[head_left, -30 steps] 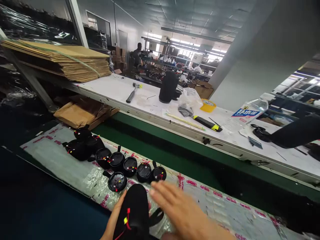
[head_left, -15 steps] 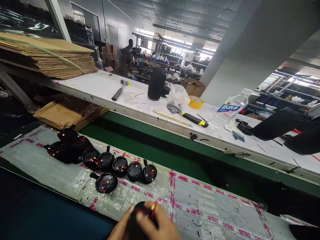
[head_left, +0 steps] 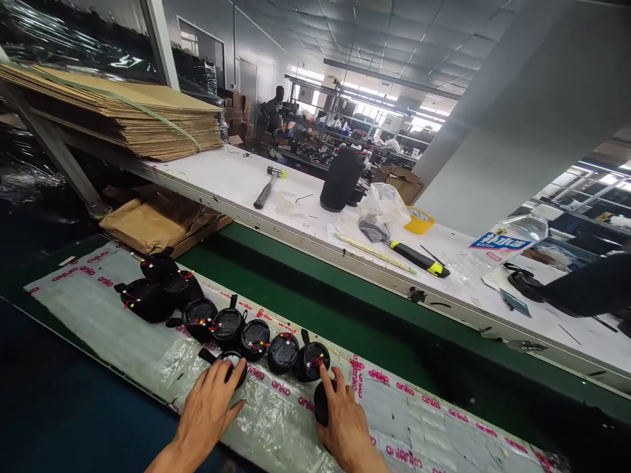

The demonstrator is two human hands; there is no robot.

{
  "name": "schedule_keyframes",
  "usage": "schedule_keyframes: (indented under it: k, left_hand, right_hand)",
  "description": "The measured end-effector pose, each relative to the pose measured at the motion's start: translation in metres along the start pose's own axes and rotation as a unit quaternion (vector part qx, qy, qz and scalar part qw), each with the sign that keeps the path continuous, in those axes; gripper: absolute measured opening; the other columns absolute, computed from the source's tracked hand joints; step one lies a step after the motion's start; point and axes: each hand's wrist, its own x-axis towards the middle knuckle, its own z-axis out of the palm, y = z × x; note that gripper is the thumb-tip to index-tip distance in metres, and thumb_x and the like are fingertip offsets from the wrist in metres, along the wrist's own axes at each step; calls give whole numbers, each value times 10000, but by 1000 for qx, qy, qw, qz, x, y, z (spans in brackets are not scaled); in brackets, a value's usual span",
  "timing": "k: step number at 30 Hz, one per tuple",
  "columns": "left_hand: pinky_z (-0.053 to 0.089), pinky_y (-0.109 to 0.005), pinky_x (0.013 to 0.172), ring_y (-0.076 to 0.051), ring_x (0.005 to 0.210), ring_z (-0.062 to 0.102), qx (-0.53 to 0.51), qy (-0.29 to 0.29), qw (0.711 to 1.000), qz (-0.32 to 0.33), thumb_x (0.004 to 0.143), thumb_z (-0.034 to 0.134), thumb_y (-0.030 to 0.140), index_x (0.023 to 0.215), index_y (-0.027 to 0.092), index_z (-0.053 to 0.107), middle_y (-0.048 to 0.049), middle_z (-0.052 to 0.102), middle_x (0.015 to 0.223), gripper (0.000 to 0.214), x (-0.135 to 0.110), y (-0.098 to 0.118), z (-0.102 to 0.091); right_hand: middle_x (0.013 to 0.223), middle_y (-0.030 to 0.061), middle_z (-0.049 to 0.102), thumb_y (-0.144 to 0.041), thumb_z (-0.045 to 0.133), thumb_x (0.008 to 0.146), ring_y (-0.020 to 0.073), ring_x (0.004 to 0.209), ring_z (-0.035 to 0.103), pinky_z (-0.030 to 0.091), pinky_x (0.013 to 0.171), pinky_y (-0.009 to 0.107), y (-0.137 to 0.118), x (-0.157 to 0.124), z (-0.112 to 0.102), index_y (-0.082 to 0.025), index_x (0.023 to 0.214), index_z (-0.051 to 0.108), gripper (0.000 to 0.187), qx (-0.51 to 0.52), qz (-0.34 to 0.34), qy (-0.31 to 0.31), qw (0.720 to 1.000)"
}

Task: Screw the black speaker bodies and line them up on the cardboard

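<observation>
My right hand (head_left: 344, 420) has its fingers around a black cylindrical speaker body (head_left: 321, 403), which stands on the taped sheet; the hand covers much of it. My left hand (head_left: 210, 404) reaches over a similar black speaker body (head_left: 238, 370) with a strap, its fingers resting on the top and the thumb held apart. Behind them a row of black speaker bodies (head_left: 283, 351) stands with round ends up, each with thin red and yellow wires. The nearest of the row (head_left: 314, 360) is just beyond my right fingertips. More black bodies (head_left: 148, 299) cluster at the left.
A plastic-covered sheet with pink lettering (head_left: 389, 420) lies on a green surface (head_left: 276, 279). On the raised white shelf (head_left: 221, 174) are a hammer (head_left: 267, 189), a taller black cylinder (head_left: 341, 180), a utility knife (head_left: 419, 258), yellow tape (head_left: 419, 221), a bottle (head_left: 507, 243) and stacked cardboard (head_left: 148, 118).
The speaker body both hands held before is set down on the sheet, under my right hand. My left hand has let go and moved left to another one. The view has shifted too.
</observation>
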Motion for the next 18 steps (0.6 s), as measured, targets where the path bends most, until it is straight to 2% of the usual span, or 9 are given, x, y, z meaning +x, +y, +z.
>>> schedule_keyframes:
  k: [3,6,8,12,15,18]
  left_hand:
    - [561,-539,960,-350,1053,663,21,15,1000,11,832,725,244,1367,132,602,-167,682,1116,560,6,-2,5]
    - [533,-550,1021,-395,1218,601,30,36,999,17,865,702,305,1239,131,672,-225,621,1281,414,13,-6,11]
    - [557,-499,989,-392,1249,589,30,40,999,16,896,656,260,1166,120,694,-241,594,1343,307,19,-8,14]
    - [592,-521,877,-377,1077,673,27,45,998,24,910,586,183,1190,121,700,-208,690,1191,309,28,-8,17]
    - [603,-498,874,-359,1082,686,17,38,998,50,917,572,183,1174,152,730,-175,717,1176,304,29,-3,12]
    - [602,-462,916,-328,1121,687,12,3,998,68,899,586,174,1226,192,728,-152,719,1233,357,31,17,5]
  right_hand:
    - [1612,161,374,-22,737,633,412,1269,574,605,873,481,-3,7,-2,-254,1573,373,1034,-7,11,-4,1000]
    - [1592,152,411,-55,766,663,385,1304,553,581,940,448,-9,10,0,-221,1512,467,915,-2,25,9,1000]
    - [1567,164,440,-144,767,750,375,1329,532,571,955,438,-16,12,3,-193,1482,494,782,2,43,30,999]
    - [1488,157,519,-261,689,878,359,1298,552,572,932,452,-27,18,6,-200,1413,539,560,9,79,78,994]
    - [1357,94,609,-260,622,925,305,1196,608,562,917,404,-19,24,5,-245,1310,590,387,19,83,107,991]
    - [1237,91,645,-277,544,978,285,1128,623,546,891,363,-1,26,4,-215,1229,603,265,27,94,129,987]
